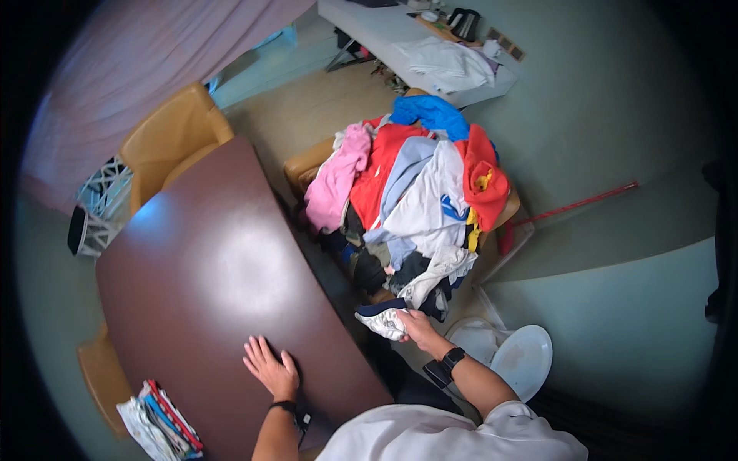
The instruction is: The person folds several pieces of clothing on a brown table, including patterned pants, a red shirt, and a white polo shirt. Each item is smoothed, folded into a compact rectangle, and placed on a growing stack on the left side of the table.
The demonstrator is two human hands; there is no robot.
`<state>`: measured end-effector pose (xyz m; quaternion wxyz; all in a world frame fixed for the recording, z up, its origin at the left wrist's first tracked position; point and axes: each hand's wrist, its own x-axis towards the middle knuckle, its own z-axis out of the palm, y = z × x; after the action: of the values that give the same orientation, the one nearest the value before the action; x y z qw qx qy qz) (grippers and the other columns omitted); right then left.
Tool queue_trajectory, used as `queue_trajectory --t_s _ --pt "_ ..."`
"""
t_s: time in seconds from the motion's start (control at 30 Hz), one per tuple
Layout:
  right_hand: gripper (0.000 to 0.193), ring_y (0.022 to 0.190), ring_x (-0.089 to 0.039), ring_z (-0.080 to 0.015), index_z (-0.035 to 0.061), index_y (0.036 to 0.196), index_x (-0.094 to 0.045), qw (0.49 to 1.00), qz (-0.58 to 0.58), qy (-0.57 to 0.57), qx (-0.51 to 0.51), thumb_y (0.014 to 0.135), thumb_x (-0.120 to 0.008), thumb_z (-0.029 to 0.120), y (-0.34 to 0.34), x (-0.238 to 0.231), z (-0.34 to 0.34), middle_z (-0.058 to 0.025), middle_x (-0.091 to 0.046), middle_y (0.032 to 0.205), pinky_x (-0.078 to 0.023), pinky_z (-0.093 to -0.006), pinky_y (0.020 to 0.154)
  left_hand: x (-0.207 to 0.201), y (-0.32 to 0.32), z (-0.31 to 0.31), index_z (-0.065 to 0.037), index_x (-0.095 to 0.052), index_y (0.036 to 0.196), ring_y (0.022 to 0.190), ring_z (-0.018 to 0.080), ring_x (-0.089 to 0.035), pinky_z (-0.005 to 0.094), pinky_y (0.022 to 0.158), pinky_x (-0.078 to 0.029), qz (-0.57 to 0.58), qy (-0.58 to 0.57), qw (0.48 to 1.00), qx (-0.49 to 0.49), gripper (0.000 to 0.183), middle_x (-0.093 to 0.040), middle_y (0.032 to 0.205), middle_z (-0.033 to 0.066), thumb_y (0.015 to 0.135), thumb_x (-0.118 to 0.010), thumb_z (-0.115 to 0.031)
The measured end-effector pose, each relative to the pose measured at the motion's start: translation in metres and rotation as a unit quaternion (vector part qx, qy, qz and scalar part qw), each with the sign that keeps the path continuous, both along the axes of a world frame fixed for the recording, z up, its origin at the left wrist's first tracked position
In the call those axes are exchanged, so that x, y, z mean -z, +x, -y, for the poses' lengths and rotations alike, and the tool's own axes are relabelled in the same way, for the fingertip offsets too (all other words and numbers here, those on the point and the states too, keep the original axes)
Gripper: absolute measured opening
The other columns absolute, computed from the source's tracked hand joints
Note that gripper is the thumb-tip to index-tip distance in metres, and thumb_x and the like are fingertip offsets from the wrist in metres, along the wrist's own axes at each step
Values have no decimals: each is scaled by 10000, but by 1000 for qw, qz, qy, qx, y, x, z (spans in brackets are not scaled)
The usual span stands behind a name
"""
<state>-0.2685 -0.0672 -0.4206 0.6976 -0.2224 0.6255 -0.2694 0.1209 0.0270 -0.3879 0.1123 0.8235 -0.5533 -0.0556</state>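
My left hand (275, 373) rests on the dark brown table (207, 261), its fingers stretched out and nothing in it. To the right, past the table's edge, my right hand (419, 330) is closed on a white patterned garment with a navy band (388, 324). The garment's exact kind cannot be made out. Just beyond it rises a big heap of mixed clothes: a pink piece (338, 178), red pieces (384, 165), a white shirt-like piece (430, 200) and a blue one (432, 114). A white patterned cloth (438, 270) trails from the heap's near side, close to the held garment.
Folded clothes (160, 421) lie stacked at the table's near left corner. Tan chairs (173, 131) stand along its left side. White round plastic lids or basins (523, 361) lean at my right. Farther back are a red-handled pole (576, 203) and a white side table (392, 42).
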Motion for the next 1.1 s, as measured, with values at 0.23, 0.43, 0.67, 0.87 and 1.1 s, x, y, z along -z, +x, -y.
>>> queue_trajectory --t_s 0.23,0.43,0.67,0.87,1.1 --pt "200 772 -703 -450 -4 1022 -698 856 -245 -409 -201 1037 -697 195 27 -117 -29 -247 -713 889 -552 -510 680 5 5 0 -37 -458 1654 1663 409 -268 635 1348 -126 5 -15 1000 -5 747 -373 1764 211 993 -652 -326" --pt "120 857 -681 -511 -5 1030 -696 750 -233 -587 -196 923 -715 46 60 -224 -32 -240 -701 939 -561 -523 732 2 11 -2 -45 -399 1686 1683 412 -202 640 1352 -65 -75 -13 997 -6 937 -322 1786 216 921 -751 -454" --pt "276 794 -640 -492 -22 1041 -666 741 -38 -603 -292 1045 -667 253 113 -274 -68 -227 -639 879 -507 -511 680 -112 -13 -12 -18 -284 1741 1647 297 -322 422 1331 -277 -672 -104 721 137 1143 -343 1776 224 861 -968 -267" --pt "428 777 -644 -411 -66 1140 -697 723 -9 -618 -308 1101 -653 359 146 -305 -73 -196 -638 926 -527 -437 700 -145 17 -69 -58 -744 989 983 166 -744 382 1092 -522 -778 -51 615 118 148 -807 1026 66 978 -859 -151" --pt "275 996 -724 -357 -62 1246 -698 728 -48 -599 -330 1013 -644 73 167 -304 -61 -239 -711 1134 -570 -396 884 -173 38 -88 9 -706 1361 1168 127 -687 332 1077 -547 -800 -25 588 116 376 -761 1272 40 998 -796 -32"
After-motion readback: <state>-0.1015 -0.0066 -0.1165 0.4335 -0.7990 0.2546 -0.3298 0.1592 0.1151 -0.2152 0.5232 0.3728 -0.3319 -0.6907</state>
